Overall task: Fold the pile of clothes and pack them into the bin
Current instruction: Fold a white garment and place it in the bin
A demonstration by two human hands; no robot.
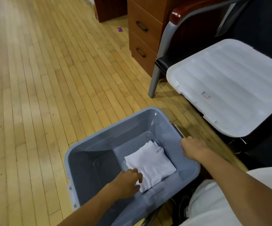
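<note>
A grey-blue plastic bin (89,144) stands on the wooden floor just in front of me. Inside it, on the bottom towards the right, lies a folded white garment (153,163). My left hand (125,183) reaches down into the bin and its fingers touch the garment's near left corner. My right hand (192,149) rests on the bin's right rim, with its fingers curled over the edge. No other clothes show in the view.
The bin's translucent white lid (230,88) lies on a dark chair seat at the right. A wooden drawer cabinet (143,35) stands behind the chair's grey leg (155,82). My white-clad knee (213,201) is at the lower right. Bare floor stretches left.
</note>
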